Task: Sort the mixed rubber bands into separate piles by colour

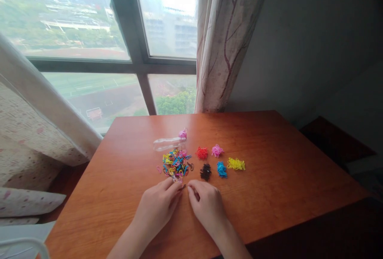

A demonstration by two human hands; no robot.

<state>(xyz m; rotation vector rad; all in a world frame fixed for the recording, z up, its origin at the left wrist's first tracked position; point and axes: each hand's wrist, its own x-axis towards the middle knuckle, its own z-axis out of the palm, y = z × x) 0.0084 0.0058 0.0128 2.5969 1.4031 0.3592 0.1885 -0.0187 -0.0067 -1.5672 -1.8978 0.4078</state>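
My left hand is closed in a pinch, with a small black elastic band at its fingertips. Just to the right, my right hand is curled with thumb and forefinger together near the band's end; whether it grips anything is too small to tell. Right beyond the left fingers lies a mixed pile of small elastic bands in yellow, blue, pink and black. Separate heaps to its right are red bands, pink bands, black bands, blue bands and yellow bands.
A clear plastic bottle lies on its side behind the mixed pile, its pink cap at the right end. Everything rests on a brown wooden table. A window and curtains stand beyond the far edge.
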